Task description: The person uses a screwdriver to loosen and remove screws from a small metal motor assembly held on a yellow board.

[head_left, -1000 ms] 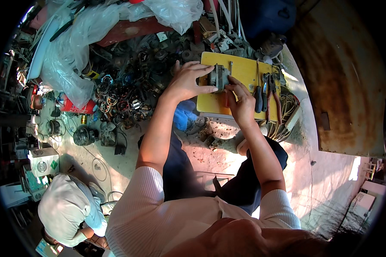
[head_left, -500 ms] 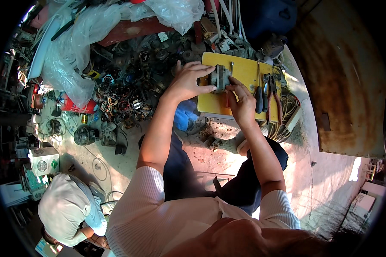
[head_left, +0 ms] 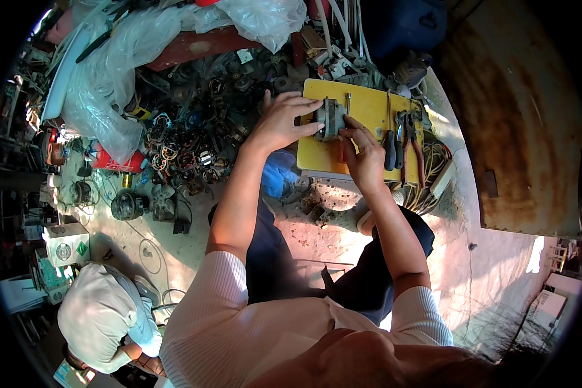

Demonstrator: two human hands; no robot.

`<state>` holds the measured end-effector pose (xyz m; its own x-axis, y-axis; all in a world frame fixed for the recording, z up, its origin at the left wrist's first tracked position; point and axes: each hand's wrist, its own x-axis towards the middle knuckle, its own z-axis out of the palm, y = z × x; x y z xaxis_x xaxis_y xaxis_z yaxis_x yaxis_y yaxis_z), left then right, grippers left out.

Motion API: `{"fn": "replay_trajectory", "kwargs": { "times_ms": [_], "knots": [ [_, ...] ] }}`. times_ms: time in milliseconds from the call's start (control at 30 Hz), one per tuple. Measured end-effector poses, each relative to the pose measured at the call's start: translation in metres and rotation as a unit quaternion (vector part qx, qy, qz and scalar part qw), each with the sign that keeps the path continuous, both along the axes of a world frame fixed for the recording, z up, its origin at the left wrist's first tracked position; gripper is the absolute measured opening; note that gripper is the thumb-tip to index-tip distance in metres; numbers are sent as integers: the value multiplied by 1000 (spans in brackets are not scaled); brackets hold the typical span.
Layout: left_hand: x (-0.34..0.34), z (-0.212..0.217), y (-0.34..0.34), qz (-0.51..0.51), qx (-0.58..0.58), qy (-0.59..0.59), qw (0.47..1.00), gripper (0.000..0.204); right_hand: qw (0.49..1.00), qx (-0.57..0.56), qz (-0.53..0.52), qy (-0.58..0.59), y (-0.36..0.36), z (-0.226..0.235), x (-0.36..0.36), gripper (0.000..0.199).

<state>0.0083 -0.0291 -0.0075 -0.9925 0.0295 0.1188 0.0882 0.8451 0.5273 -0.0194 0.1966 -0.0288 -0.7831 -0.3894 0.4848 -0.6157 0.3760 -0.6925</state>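
Note:
A small grey electric motor (head_left: 330, 118) with a laminated metal middle rests on a yellow board (head_left: 368, 97) in front of me. My left hand (head_left: 288, 123) grips it from the left, fingers along the far side and thumb along the near side. At its right end the fingers of my right hand (head_left: 363, 147) are pinched together against the housing; what lies between the fingertips is partly hidden. A red, see-through tool handle (head_left: 342, 152) shows beneath my right hand. A metal rod with a socket-like tip (head_left: 349, 99) lies beyond it, perhaps the same tool.
Right on the board lie a dark-handled screwdriver (head_left: 390, 145) and red-handled pliers (head_left: 415, 152). Coiled cable (head_left: 438, 158) sits beside it. Left are a blue cloth (head_left: 278, 173), heaped motor parts (head_left: 194, 139) and plastic sheeting (head_left: 110, 97). Another person (head_left: 103, 310) crouches at lower left.
The motor has turned very slightly between my hands. Both hands stay in nearly the same place, and the tools on the board have not moved.

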Motion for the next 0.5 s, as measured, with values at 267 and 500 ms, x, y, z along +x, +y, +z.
{"fn": "replay_trajectory", "kwargs": {
  "times_ms": [267,500],
  "knots": [
    [1,-4,1,0,18,20,1000,69,1000,3,1,1,0,1,0,14],
    [4,8,5,-3,-14,-1,1000,66,1000,-1,-1,-8,1,1,1,13]
  ]
}}
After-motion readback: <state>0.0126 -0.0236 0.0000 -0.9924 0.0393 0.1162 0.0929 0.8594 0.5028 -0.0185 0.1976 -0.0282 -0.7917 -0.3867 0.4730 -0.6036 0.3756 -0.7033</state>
